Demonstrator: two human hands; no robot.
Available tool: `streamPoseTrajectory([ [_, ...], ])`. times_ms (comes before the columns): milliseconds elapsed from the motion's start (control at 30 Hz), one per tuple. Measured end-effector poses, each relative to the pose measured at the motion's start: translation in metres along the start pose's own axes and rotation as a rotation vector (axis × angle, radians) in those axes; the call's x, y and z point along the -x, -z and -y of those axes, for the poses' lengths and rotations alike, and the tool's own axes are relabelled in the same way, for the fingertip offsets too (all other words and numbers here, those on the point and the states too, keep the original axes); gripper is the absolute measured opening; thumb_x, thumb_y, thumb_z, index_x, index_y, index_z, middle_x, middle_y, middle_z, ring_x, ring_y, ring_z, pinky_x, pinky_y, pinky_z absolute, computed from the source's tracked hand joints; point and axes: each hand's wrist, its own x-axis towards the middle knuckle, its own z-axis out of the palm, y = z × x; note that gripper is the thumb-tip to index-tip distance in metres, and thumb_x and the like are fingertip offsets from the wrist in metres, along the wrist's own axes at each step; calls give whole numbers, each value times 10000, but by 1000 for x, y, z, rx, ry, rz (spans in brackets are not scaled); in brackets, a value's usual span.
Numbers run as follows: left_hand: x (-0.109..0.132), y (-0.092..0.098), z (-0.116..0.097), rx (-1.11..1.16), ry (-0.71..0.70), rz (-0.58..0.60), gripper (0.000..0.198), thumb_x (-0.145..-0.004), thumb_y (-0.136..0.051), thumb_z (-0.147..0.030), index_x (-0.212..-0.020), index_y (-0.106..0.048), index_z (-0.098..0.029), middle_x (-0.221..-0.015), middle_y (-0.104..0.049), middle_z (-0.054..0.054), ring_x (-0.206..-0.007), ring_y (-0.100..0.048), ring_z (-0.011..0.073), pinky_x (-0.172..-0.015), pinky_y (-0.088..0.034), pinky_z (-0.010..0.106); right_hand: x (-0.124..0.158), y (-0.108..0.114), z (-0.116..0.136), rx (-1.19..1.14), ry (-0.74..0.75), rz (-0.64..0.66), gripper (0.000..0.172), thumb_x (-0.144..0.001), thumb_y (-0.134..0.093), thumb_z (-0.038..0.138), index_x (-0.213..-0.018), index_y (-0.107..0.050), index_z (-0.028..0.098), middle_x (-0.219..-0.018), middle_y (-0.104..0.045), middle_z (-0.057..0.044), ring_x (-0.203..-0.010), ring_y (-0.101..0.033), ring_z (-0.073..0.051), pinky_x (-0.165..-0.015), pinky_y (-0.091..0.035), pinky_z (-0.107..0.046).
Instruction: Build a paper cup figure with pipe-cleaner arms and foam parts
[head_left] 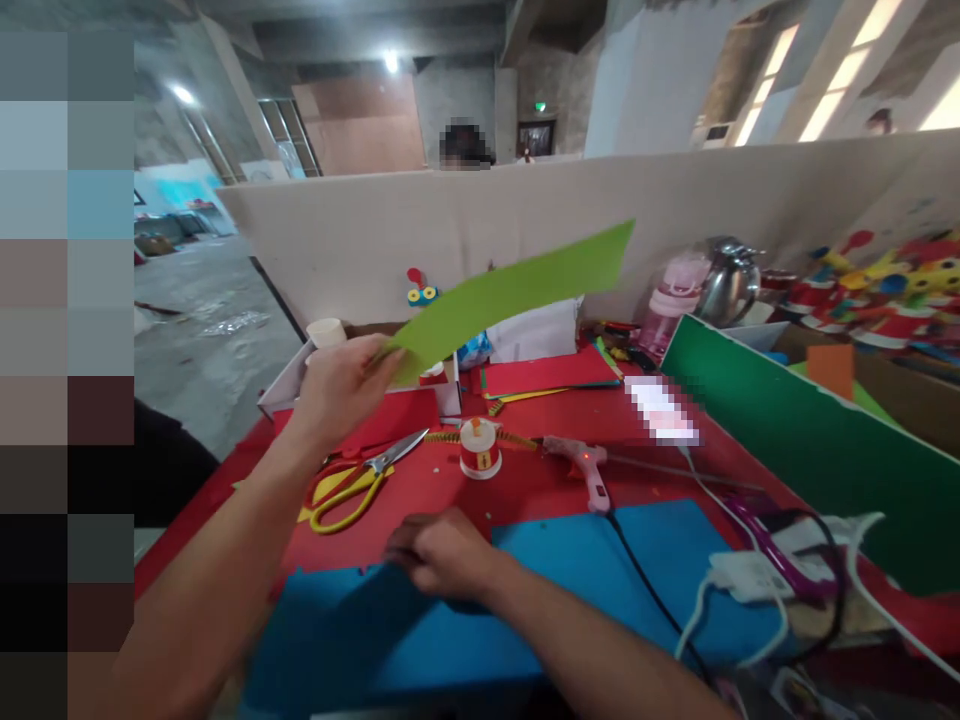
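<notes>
My left hand (341,385) is raised above the table, closed on one end of a long light-green paper strip (517,290) that stretches up to the right. My right hand (442,550) rests low on the table with curled fingers, pressing on the edge of a blue sheet (570,590) where it meets a red sheet (450,490). What the right fingers pinch, if anything, is hidden. Yellow-handled scissors (360,485) lie just left of the right hand. A small red-and-white paper cup craft (480,448) stands beyond it.
A pink glue gun (589,470) with a black cord lies right of the cup. A green board (810,440) leans at the right, a power strip (765,575) before it. A pink bottle (671,300), kettle (727,280), coloured crafts and a beige partition (525,220) stand behind.
</notes>
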Motion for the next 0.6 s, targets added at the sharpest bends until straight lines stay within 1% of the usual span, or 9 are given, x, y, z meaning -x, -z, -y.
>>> streamPoseTrajectory([
  [67, 40, 19, -3, -231, -113, 0, 246, -862, -462, -370, -872, -675, -247, -809, -697, 51, -760, -626, 232, -692, -449, 321, 13, 5, 16, -60, -18, -16, 232, -935, -475, 239, -1069, -663, 225, -1026, -725, -27, -929, -653, -146, -720, -441, -222],
  [133, 78, 25, -3, -372, -192, 68, 322, -890, -375, -307, -979, -678, -242, -892, -721, 79, -804, -644, 249, -727, -465, 360, 32, 10, 35, -176, 59, -5, 267, -966, -444, 310, -1108, -655, 229, -1010, -729, -17, -918, -657, -131, -760, -451, -207],
  [200, 113, 21, -2, -466, -223, 152, 374, -889, -343, -228, -1063, -674, -226, -956, -731, 90, -855, -658, 252, -782, -478, 383, 55, 16, 53, -307, 130, 27, 278, -965, -458, 320, -1122, -656, 205, -1012, -728, -21, -929, -656, -112, -782, -451, -175],
  [233, 130, 17, 0, -500, -233, 182, 388, -889, -347, -203, -1109, -667, -219, -1001, -730, 94, -901, -659, 253, -825, -477, 393, 67, 18, 61, -344, 137, 33, 278, -960, -468, 319, -1126, -655, 197, -1003, -730, -25, -929, -659, -110, -782, -453, -168],
  [300, 161, 5, 4, -551, -268, 214, 427, -881, -348, -155, -1175, -650, -221, -1132, -701, 96, -1011, -643, 256, -899, -462, 410, 90, 21, 70, -383, 116, 45, 270, -935, -516, 365, -1114, -663, 225, -972, -737, -14, -902, -670, -108, -775, -461, -166],
  [367, 190, -7, 10, -583, -305, 255, 459, -865, -356, -109, -1208, -639, -224, -1178, -684, 93, -1046, -638, 241, -920, -459, 394, 110, 23, 74, -413, 95, 15, 263, -953, -482, 357, -1104, -665, 243, -957, -743, -9, -887, -677, -101, -786, -467, -163],
  [433, 212, -16, 15, -585, -336, 313, 481, -855, -366, -79, -1242, -619, -213, -1221, -663, 97, -1077, -630, 228, -927, -462, 373, 125, 23, 74, -411, 80, -71, 267, -969, -441, 350, -1042, -677, 248, -869, -748, -1, -818, -686, -93, -763, -480, -158],
  [500, 227, -21, 18, -562, -349, 385, 492, -853, -385, -74, -1282, -588, -208, -1264, -637, 100, -1132, -604, 221, -953, -457, 368, 134, 22, 71, -353, 55, -162, 273, -981, -408, 330, -1040, -666, 266, -840, -746, 2, -798, -687, -100, -766, -495, -174],
  [600, 237, -23, 19, -535, -335, 461, 472, -871, -415, -105, -1302, -568, -222, -1297, -614, 100, -1190, -563, 219, -970, -457, 369, 135, 18, 61, -155, -13, -264, 291, -977, -392, 324, -1135, -628, 259, -949, -737, -46, -890, -673, -156, -836, -512, -271],
])
